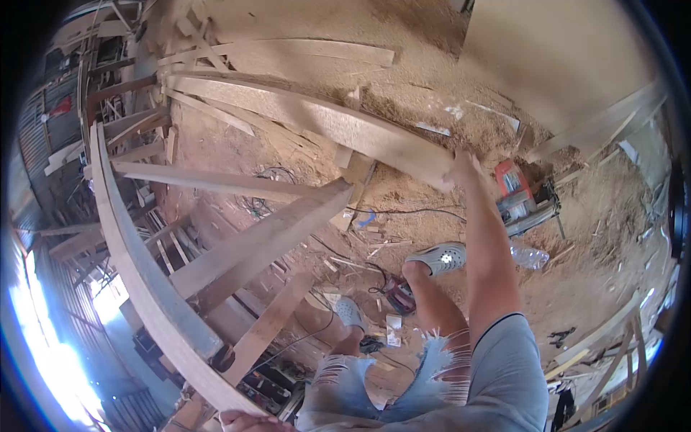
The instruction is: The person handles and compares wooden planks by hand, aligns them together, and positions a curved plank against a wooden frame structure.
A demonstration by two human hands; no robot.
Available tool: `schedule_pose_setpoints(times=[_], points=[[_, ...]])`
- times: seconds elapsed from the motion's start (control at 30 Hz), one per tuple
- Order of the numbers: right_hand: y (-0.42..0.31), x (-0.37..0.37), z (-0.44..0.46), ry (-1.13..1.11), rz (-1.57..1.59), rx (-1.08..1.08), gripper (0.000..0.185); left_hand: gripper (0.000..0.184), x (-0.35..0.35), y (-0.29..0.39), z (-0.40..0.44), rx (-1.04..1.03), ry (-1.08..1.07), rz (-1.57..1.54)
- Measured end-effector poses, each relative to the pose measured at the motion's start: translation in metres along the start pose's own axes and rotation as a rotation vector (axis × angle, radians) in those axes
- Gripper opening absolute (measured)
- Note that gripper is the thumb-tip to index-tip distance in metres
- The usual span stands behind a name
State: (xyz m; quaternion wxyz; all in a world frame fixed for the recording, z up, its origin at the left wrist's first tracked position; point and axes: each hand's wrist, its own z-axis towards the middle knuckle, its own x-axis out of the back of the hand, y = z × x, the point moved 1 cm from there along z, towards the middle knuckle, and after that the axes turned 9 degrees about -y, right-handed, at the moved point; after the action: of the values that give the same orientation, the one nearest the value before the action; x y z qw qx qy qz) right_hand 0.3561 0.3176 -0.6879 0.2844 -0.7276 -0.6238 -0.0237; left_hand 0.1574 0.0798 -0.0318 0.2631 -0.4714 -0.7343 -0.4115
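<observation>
At the lower edge, my left hand [252, 422] is closed over the near end of a long, narrow wooden strip [144, 288]; only its fingers show. The strip looks bowed in this wide view and runs up the left side beside a blue-grey beam [169, 306]. My right arm is stretched forward, and my right hand [463, 171] grips the near end of a wide, pale plank [317, 119]. That plank slants away to the upper left, low over the sawdust-covered ground. Close to this hand stands a red and grey power tool [515, 189].
Thick timber beams [259, 241] cross at the left. A dark red power tool [399, 295] with a cord lies by my feet in grey clogs [439, 258]. A clear plastic bottle [529, 256] is at the right. A large pale sheet [554, 65] fills the upper right.
</observation>
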Motion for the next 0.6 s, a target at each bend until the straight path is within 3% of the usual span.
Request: schedule_pose_setpoints(times=[0.1,0.17,0.2,0.23,0.3,0.47,0.6], points=[[-0.007,-0.021,-0.045,-0.094,0.125,0.066,0.082,0.015,-0.001,-0.001,-0.013,-0.002,0.055,-0.019],[-0.004,-0.052,-0.078,-0.015,0.232,0.209,0.069,0.014,-0.001,0.000,-0.022,-0.009,0.106,-0.023],[-0.025,-0.043,-0.112,0.027,0.127,0.173,0.062,0.014,0.000,-0.001,-0.021,-0.033,0.130,-0.055],[-0.053,-0.034,-0.148,0.077,0.025,0.135,0.056,0.032,0.000,-0.007,-0.034,-0.060,0.079,-0.048],[-0.079,-0.029,-0.202,0.342,-0.077,0.321,0.048,0.015,-0.010,-0.015,-0.043,-0.046,0.151,-0.020],[-0.186,0.085,-0.353,0.484,-0.017,0.506,0.046,0.021,0.005,-0.012,-0.046,-0.102,0.209,-0.064],[-0.338,0.189,-0.491,0.701,0.090,0.842,0.054,0.026,0.012,-0.016,-0.059,-0.157,0.245,-0.123]])
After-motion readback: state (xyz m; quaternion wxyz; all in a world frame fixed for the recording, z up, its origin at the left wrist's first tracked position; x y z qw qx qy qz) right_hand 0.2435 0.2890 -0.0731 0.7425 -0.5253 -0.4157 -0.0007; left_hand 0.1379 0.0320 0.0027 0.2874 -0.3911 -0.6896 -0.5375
